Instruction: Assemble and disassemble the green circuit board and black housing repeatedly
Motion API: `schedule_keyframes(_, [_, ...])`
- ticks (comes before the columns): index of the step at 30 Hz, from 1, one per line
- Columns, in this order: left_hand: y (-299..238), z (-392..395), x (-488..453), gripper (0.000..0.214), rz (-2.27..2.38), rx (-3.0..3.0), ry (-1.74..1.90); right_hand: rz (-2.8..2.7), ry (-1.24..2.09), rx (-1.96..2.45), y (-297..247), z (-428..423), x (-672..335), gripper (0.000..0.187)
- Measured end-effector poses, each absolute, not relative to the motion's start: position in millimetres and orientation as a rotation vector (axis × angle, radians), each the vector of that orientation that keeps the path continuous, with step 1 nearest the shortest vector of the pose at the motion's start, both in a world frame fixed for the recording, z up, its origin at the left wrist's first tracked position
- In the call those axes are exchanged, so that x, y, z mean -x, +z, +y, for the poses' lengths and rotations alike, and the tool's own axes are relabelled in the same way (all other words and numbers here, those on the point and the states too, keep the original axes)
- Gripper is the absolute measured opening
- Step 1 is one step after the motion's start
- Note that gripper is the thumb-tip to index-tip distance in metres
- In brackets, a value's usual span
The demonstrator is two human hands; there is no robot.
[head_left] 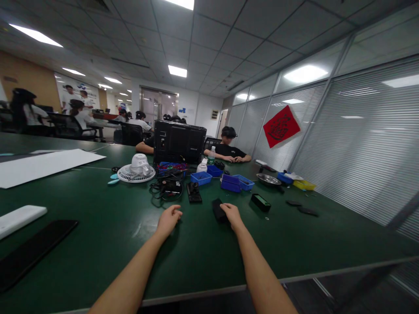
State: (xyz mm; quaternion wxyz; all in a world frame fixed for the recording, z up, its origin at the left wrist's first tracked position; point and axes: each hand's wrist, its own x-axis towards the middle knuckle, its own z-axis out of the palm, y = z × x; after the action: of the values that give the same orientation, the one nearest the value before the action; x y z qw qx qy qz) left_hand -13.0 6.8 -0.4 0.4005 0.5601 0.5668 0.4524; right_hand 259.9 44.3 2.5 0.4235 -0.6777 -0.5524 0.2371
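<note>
My right hand (232,214) grips the near right edge of a small black box-shaped object (218,210), which is tilted at the green table top (196,257). What kind of object it is cannot be made out. My left hand (169,221) is over the table to the left of it, empty, with its fingers loosely bent and apart. Beyond the hands, between them, lies a black device with a round knob-like part (194,192). To the right of my right hand stands an open black box with a green inside (261,202).
Tangled cables and a black power unit (170,188) lie beyond my left hand, beside a white fan (139,165). Blue trays (200,178), a metal pan (269,179) and a yellow tray (304,185) stand farther back. A monitor (179,141) and a seated person (231,148) are across the table.
</note>
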Motion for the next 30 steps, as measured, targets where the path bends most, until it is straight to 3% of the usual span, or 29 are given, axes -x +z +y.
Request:
schedule_keyframes(4, [2.3,5.2,14.5,0.035,1.424,-1.407,1.145,-1.352,0.538,1.741,-0.5,43.9,-276.9,0.034])
schedule_keyframes(15, [2.7,5.3,14.7,0.034,1.42,-1.41,1.138,-1.658,0.074,2.041,11.4,19.1,-243.3,0.055])
schedule_keyframes(23, [0.0,5.3,15.8,0.035,1.396,-1.399,1.161,-1.303,0.462,1.982,3.8,39.7,-269.7,0.042])
schedule_keyframes(30, [-0.1,5.6,17.1,0.033,1.404,-1.425,1.127,-1.262,0.461,2.074,10.7,35.6,-285.3,0.048])
